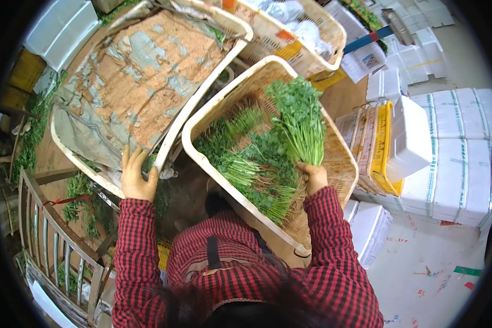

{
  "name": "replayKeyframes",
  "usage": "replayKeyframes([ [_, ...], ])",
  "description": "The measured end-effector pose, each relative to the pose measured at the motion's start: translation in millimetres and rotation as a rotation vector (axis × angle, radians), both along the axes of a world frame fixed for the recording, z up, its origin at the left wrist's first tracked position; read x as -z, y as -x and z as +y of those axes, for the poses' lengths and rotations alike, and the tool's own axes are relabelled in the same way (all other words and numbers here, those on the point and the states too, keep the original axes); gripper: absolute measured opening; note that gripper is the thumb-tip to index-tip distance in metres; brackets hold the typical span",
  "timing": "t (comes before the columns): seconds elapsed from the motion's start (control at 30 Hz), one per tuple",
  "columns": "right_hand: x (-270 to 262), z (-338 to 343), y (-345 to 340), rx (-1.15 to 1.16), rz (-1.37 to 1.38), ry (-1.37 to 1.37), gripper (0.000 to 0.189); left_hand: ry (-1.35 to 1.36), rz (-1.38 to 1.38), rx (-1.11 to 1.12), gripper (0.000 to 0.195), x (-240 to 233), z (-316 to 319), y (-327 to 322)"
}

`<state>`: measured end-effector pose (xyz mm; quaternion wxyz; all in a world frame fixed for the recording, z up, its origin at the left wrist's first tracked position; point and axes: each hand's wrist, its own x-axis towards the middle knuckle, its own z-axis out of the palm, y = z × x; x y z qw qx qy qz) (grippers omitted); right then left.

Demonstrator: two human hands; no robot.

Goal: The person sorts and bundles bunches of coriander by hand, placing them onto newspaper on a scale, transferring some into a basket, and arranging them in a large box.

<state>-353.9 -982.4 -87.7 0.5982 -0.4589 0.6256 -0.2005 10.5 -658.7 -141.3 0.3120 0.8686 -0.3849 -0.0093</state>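
Observation:
My right hand (313,177) is closed around the lower stems of a bunch of leafy green herbs (301,123), which looks like coriander. That bunch is over the right part of a stained white plastic crate (213,168), where several more bunches (240,169) lie with their roots showing. My left hand (138,174), fingers apart, rests at the near corner of a second crate. A worn grey sheet caked with brown dirt (147,82) covers that crate's top. Whether the fingers press on the sheet or only on the rim is unclear.
A crate with clear plastic bags (266,37) stands beyond. At the right are nested crates with a yellow one (380,151) and stacked white foam boxes (449,164). A slatted chair back (57,229) is at the lower left. Loose greens (76,197) lie on the floor nearby.

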Motion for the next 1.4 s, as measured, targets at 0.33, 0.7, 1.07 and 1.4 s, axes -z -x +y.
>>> replayKeyframes([
  [0.33,-130,168,11,-0.461,-0.369,-0.271,0.019,0.538,0.050,0.090,0.072,-91,41,78],
  [0.7,-102,286,-25,-1.736,-0.052,-0.095,0.034,-0.255,0.924,1.124,0.128,-210,138,127],
  [1.07,-105,250,-50,-1.728,-0.075,-0.478,0.041,-0.109,1.424,0.825,0.106,-115,188,176],
  [1.4,-108,216,-134,-1.597,-0.055,0.005,0.041,0.275,1.551,0.196,0.079,-78,190,195],
])
